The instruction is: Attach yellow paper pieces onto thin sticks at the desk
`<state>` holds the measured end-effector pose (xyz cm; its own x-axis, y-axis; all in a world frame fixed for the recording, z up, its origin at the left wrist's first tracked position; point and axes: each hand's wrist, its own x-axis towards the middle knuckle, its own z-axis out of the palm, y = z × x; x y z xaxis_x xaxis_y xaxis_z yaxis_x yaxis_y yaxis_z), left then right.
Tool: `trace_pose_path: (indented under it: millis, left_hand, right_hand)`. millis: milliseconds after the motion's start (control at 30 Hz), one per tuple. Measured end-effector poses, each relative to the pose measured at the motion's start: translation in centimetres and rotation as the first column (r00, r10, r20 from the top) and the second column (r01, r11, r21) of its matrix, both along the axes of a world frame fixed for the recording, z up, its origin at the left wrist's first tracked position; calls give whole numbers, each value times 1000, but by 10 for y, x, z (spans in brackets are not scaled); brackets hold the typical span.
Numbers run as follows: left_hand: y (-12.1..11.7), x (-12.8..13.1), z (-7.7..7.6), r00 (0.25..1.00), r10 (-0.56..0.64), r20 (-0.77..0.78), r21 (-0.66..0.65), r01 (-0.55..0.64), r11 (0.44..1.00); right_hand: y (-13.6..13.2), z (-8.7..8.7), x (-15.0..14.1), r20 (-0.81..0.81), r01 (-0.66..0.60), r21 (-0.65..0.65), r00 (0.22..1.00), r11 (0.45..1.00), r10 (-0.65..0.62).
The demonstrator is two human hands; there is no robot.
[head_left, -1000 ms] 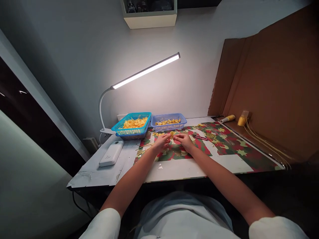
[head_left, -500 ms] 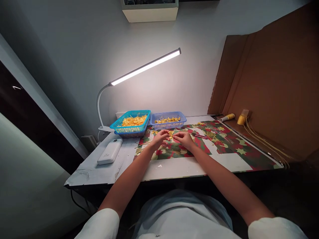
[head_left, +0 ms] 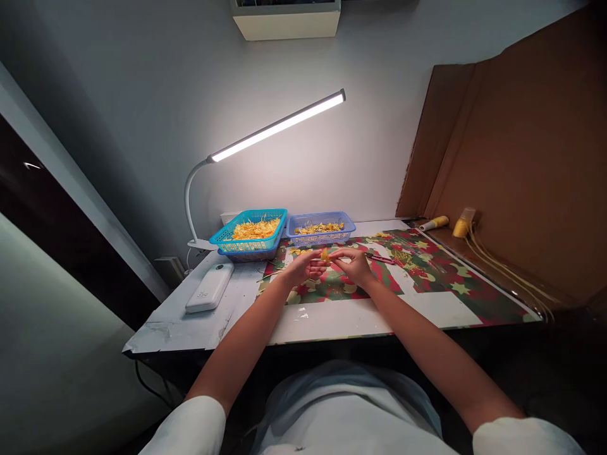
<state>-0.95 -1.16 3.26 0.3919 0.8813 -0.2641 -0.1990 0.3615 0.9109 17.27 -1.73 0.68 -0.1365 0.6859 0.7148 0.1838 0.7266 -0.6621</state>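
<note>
Both my hands meet over the patterned sheet on the table, around a small yellow petal-like piece (head_left: 325, 254). My left hand (head_left: 303, 268) has its palm turned partly up, with the thumb and index finger at the piece's left side and the other fingers loosely curled below. From the right, my right hand (head_left: 355, 265) pinches the piece's lower edge between thumb and fingertips. The fingers partly cover it, and its fine detail is too small to make out. More yellow pieces (head_left: 298, 251) lie on the sheet just behind my left hand.
A teal basket (head_left: 224, 245) of yellow pieces and a lilac basket (head_left: 320, 239) of yellow-brown pieces stand at the back. A pink-and-black slim tool (head_left: 379, 258) lies right of my hands. A white power bank (head_left: 210, 288) is at left, under a lit lamp (head_left: 279, 126).
My left hand has rolled more palm-up and its lower fingers have opened out. The yellow piece now stands more upright between my fingertips. My right hand has stayed nearly in place.
</note>
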Motion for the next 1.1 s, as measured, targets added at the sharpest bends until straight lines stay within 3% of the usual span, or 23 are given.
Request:
trace_pose_path:
  millis: [133,233,400,567,767,1100]
  left_hand:
    - [3,0,-3,997,-8,75,-112,16,994]
    - [5,0,-6,989,52,139,-141,-32,990]
    - [3,2,-6,965,150,215,-81,-135,988]
    - [-3,4,-3,953,76,294,44,-93,995]
    - [-4,4,-5,943,2,331,96,-36,995]
    - [1,2,-12,946,-54,318,130,13,991]
  right_hand:
    - [-4,3,1,79,-51,83,996,995,44]
    - [-5,6,2,74,-36,91,997,995,29]
    - [-5,9,5,-49,88,-43,995,995,-90]
    - [-7,7,4,-42,29,-145,999,989,-35]
    - [-11,9,2,48,15,-31,999,999,-14]
    - [-11,8,3,69,4,29,998,1000,-6]
